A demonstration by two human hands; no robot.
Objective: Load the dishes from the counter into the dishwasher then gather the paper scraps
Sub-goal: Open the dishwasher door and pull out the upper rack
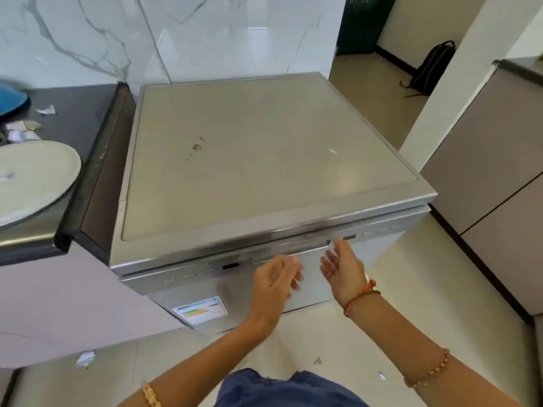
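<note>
Steel dishwasher (pixel 264 160) stands between dark counter (pixel 73 113) and tiled floor (pixel 411 304).

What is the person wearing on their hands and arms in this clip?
Both forearms are bare, with no sleeves or gloves. The right hand has a red-orange thread band at the wrist and a beaded bracelet further up the forearm. The left hand is bare; a gold-coloured bangle sits up that forearm.

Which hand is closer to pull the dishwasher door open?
Probably right. The right hand reaches palm-up at the door handle recess, fingers near its edge. The left hand hangs just below, loosely curled.
</note>
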